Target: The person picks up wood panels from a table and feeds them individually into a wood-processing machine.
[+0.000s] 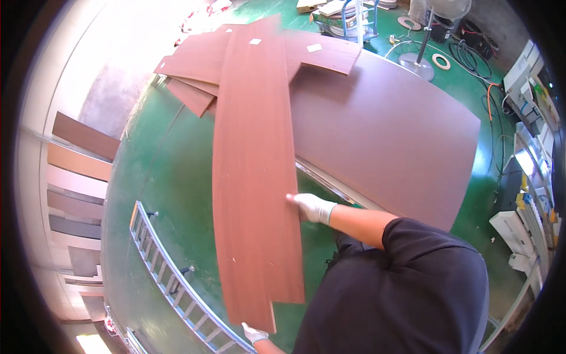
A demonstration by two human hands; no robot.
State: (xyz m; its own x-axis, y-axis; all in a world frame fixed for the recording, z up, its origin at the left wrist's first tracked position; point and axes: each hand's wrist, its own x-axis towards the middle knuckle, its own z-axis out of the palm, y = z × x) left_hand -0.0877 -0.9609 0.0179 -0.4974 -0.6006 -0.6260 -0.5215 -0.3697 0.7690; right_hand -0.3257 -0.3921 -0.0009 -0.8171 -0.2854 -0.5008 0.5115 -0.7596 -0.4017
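A long reddish-brown wood-grain panel (253, 171) stretches from near me to the far side, with a notch cut in its near end. My right hand (315, 208), in a white glove, is closed on its right edge, thumb on top and the other fingers hidden. At the near end my left hand (254, 334), also gloved, grips the edge by the corner. The panel's far part crosses above other brown panels (197, 56), one of which (327, 52) overlaps a large brown board (389, 130) on the right. Small white labels mark several panels.
An aluminium ladder (183, 289) lies on the green floor at left. Coloured boards (79, 171) line the left wall. Far right are a blue hand cart (359, 26), a fan stand (420, 62), a ring-shaped roll (441, 62) and loose cables (471, 65). Boxes (513, 233) sit at the right.
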